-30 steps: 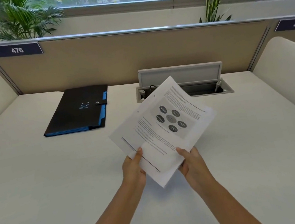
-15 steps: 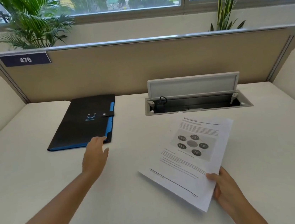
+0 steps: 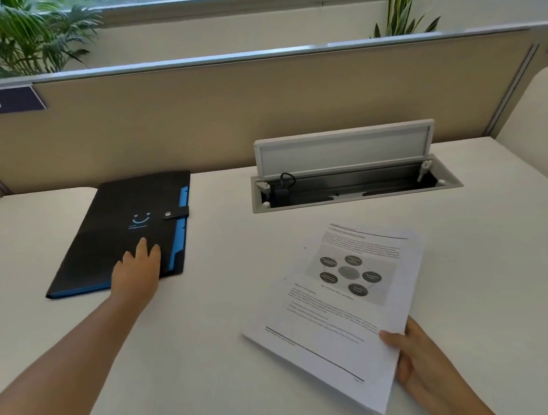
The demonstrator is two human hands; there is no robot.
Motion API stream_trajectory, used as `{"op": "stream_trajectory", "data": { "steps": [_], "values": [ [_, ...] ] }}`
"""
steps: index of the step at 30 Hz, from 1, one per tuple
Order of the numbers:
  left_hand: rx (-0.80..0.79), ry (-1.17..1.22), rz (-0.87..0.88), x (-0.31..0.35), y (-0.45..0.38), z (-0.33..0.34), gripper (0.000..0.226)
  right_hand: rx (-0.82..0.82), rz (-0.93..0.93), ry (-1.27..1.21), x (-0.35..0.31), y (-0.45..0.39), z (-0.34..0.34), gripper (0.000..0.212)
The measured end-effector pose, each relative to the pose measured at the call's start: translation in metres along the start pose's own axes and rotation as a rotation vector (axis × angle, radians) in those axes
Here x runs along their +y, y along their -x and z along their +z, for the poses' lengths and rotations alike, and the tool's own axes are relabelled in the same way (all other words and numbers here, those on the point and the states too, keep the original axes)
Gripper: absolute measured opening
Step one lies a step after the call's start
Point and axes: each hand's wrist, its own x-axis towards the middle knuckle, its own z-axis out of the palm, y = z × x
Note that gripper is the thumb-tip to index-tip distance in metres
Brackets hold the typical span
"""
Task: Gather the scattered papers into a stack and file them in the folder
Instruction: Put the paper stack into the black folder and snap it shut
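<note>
— White papers, squared stack: where?
— Near desk edge, corner pinched in your right hand, freeing the other.
— Black folder?
— Far left, snapped shut; your left hand lies open on its cover, grasping nothing, probably to draw it closer.

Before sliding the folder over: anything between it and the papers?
No: the head view shows only bare desk between the black folder and the papers.

Bare desk lies between folder and papers; open cable tray possibly blocks behind.
</note>
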Motion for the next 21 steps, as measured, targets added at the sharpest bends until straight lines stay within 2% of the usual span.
{"op": "stream_trajectory", "data": {
  "steps": [6, 10, 14, 21],
  "values": [
    [-0.142, -0.017, -0.003, 0.0, -0.008, 0.004, 0.061, 0.029, 0.001, 0.014, 0.002, -0.001, -0.002, 0.047],
    [-0.125, -0.045, 0.005, 0.007, 0.003, 0.005, 0.056, 0.032, -0.015, 0.003, 0.001, 0.001, 0.0, 0.047],
    [-0.098, -0.048, 0.106, 0.032, 0.04, 0.004, 0.055, 0.03, -0.019, -0.066, -0.003, 0.005, -0.001, 0.049],
    [-0.185, -0.01, 0.231, 0.095, 0.142, 0.003, 0.066, 0.078, -0.063, -0.078, -0.014, 0.013, -0.019, 0.047]
  ]
}}
